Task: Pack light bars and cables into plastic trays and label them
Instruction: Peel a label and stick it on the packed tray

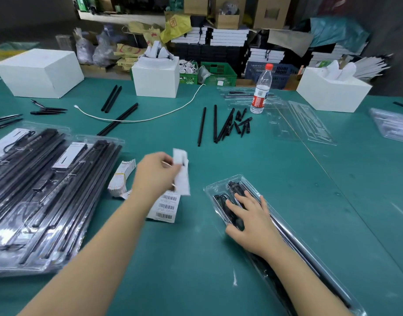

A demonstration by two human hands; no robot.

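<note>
My left hand (156, 174) pinches a white paper label (182, 172) and holds it above the green table, just over a sheet of barcode stickers (165, 207). My right hand (250, 218) rests flat, fingers spread, on a clear plastic tray (221, 185) holding black light bars and a coiled black cable (218, 199). The tray runs from the middle of the table toward the bottom right corner.
Packed trays (43, 197) are stacked at the left, with a bundle of labels (122, 179) beside them. Loose black bars and small connectors (228, 124), a white cable (136, 118), a water bottle (261, 90), empty clear trays (305, 119) and white boxes (156, 75) lie further back.
</note>
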